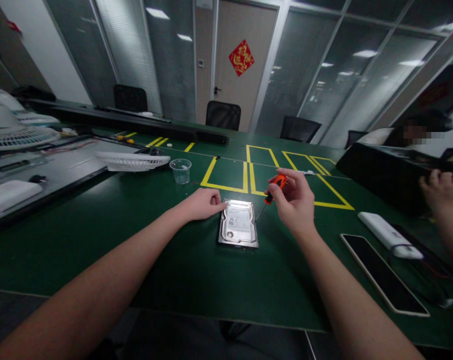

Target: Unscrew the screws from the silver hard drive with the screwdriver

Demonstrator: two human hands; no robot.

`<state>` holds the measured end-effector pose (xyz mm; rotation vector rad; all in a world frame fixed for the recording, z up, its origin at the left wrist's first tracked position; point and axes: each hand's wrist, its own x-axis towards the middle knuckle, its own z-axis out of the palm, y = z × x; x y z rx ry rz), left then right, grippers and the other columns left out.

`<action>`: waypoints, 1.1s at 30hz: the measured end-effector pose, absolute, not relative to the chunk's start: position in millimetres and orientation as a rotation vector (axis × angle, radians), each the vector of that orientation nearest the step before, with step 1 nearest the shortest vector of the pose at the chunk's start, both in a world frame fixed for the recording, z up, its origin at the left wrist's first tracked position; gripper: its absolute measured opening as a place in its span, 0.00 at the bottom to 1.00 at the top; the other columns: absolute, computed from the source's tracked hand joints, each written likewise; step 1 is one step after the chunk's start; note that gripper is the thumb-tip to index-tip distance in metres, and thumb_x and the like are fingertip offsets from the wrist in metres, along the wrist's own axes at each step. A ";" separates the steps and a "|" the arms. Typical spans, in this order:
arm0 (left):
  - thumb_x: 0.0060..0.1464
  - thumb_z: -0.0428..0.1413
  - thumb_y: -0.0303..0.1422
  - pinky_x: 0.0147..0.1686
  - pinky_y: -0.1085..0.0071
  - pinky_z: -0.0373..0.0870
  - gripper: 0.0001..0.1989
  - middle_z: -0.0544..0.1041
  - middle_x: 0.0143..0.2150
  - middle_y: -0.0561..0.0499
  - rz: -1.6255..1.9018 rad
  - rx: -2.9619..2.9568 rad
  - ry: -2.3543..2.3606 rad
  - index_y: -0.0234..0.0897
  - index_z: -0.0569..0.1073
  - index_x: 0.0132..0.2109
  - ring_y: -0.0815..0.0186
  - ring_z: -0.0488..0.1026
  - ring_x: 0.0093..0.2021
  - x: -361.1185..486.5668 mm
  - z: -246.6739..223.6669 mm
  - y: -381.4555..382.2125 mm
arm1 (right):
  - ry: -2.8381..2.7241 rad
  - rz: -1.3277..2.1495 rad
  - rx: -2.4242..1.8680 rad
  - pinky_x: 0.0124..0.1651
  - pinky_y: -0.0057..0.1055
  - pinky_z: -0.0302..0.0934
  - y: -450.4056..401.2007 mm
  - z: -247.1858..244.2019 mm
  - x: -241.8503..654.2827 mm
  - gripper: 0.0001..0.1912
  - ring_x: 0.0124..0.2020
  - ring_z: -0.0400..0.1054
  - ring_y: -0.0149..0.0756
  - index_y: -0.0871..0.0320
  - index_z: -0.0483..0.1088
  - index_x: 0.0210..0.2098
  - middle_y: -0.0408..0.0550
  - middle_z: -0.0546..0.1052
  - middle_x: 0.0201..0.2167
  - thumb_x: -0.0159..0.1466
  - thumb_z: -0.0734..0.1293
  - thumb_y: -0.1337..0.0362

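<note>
A silver hard drive (pixel 242 225) with a white label lies flat on the green table. My left hand (pixel 200 204) has curled fingers, with a fingertip and thumb at the drive's upper left corner, steadying it. In my right hand (pixel 296 202), a screwdriver (pixel 277 186) with an orange and black handle is held between thumb and fingers. Its thin shaft slants down to the left, and the tip meets the drive's right edge. Whether a screw sits under the tip is too small to tell.
A clear plastic cup (pixel 181 171) stands beyond my left hand, near a white fan grille (pixel 132 161). At right lie a phone (pixel 384 274), a white power bank (pixel 389 234) with cables, and a black box (pixel 380 175). Another person's hand (pixel 446 192) is beside the box.
</note>
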<state>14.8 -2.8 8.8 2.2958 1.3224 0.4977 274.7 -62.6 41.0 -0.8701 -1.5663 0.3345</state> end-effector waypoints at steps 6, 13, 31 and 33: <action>0.57 0.57 0.51 0.31 0.68 0.64 0.19 0.79 0.36 0.48 0.492 2.294 1.310 0.38 0.75 0.38 0.62 0.73 0.34 15.2 9.1 -2.5 | -1.565 0.481 -0.790 0.38 0.36 0.72 -67.1 44.6 271.3 0.13 0.37 0.77 0.36 0.51 0.69 0.54 0.48 0.78 0.42 0.70 0.66 0.60; 0.58 0.56 0.51 0.32 0.68 0.65 0.19 0.80 0.37 0.47 0.472 2.276 1.316 0.38 0.76 0.39 0.62 0.74 0.35 15.0 10.0 -3.0 | -1.479 0.757 -0.683 0.53 0.45 0.72 -63.5 46.4 271.4 0.09 0.45 0.77 0.39 0.48 0.69 0.50 0.48 0.77 0.51 0.70 0.65 0.59; 0.58 0.56 0.50 0.33 0.69 0.64 0.19 0.80 0.36 0.47 0.476 2.302 1.309 0.38 0.76 0.38 0.62 0.74 0.35 15.9 8.2 -2.1 | -1.394 0.951 -0.667 0.33 0.34 0.64 -68.6 50.0 256.1 0.15 0.30 0.64 0.35 0.51 0.71 0.50 0.48 0.72 0.37 0.73 0.57 0.55; 0.58 0.56 0.51 0.33 0.69 0.64 0.19 0.80 0.37 0.47 0.470 2.304 1.315 0.38 0.76 0.38 0.62 0.74 0.35 15.8 8.2 -2.0 | -1.415 0.913 -0.674 0.34 0.34 0.64 -68.7 50.4 257.6 0.15 0.30 0.64 0.35 0.50 0.70 0.50 0.48 0.72 0.37 0.73 0.56 0.53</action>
